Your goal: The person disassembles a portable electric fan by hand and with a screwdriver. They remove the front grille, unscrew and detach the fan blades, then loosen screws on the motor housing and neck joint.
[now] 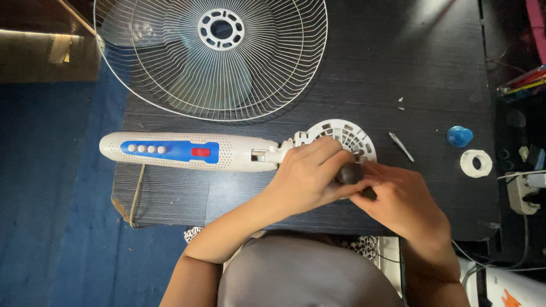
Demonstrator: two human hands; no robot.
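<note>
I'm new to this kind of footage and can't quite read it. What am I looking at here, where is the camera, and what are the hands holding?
The one picture comes from a camera worn on a person's head, looking straight down, so you see their own two bare arms reaching onto a dark table. No machine is involved. The left hand and right hand meet around a dark rounded handle, likely a tool, held over the round vented end of a white fan body with a blue button panel. Behind lies a white wire fan guard. To the right sit a small metal piece, a blue cap and a white ring.
</note>
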